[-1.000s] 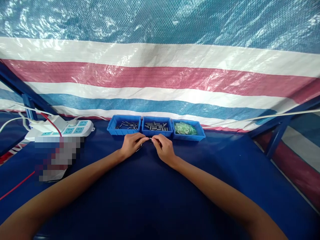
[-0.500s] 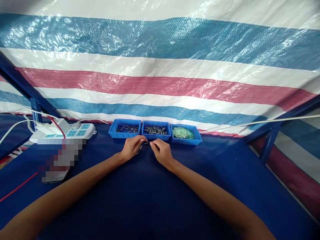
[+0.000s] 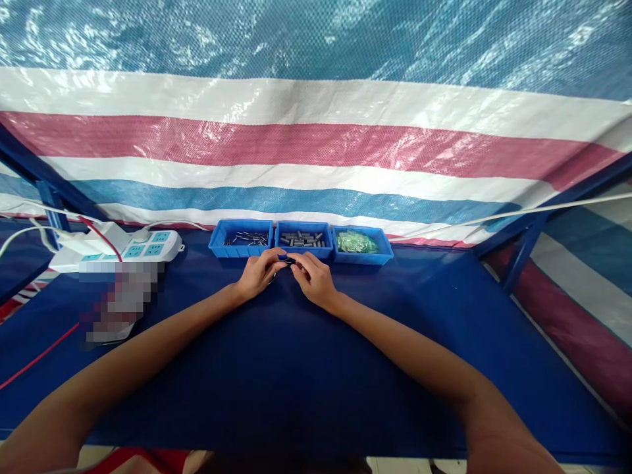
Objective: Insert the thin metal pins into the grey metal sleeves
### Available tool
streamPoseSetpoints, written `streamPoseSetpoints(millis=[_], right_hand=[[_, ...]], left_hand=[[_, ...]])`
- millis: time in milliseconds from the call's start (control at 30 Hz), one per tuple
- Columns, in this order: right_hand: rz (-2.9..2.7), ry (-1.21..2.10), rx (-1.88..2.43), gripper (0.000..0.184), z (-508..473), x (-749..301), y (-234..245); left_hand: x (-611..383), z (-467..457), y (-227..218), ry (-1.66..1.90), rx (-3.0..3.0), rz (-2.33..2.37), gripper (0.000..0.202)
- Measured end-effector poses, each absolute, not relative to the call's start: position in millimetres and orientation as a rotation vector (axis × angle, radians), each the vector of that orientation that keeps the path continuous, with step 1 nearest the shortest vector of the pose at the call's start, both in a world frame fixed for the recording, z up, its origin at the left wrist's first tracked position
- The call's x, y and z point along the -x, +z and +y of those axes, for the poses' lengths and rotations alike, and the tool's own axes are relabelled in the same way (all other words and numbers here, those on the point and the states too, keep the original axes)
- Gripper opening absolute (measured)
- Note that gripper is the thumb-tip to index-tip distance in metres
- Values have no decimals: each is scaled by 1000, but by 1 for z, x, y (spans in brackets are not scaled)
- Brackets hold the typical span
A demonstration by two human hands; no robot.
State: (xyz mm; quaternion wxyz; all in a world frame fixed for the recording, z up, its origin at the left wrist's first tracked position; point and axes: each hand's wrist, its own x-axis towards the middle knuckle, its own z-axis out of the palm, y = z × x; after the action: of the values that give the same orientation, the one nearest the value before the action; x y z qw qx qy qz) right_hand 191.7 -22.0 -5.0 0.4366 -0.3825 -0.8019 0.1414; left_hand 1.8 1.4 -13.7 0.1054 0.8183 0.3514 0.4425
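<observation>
Blue table (image 3: 296, 368): black part (image 3: 289, 262) held just before the middle bin (image 3: 324, 252) | left hand (image 3: 259, 273), right hand (image 3: 315, 280): both nearly closed, pinching the part | risk, I judge: so slight a hold lets it slip and roll

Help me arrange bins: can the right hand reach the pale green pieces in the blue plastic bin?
Probably yes: the right hand is near the open bin of pale green pieces, nothing visibly between, though handling a small dark item.
</observation>
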Motion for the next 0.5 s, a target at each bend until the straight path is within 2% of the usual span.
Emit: streamPoseSetpoints(millis=[233, 500], right_hand=[[-2025, 364, 911, 21, -22, -192, -6], [-1880, 403, 975, 19, -21, -193, -5]], left_hand=[[-2, 0, -14, 1281, -2475, 1009, 30], [-7, -4, 1, 1372, -2469, 1022, 17]])
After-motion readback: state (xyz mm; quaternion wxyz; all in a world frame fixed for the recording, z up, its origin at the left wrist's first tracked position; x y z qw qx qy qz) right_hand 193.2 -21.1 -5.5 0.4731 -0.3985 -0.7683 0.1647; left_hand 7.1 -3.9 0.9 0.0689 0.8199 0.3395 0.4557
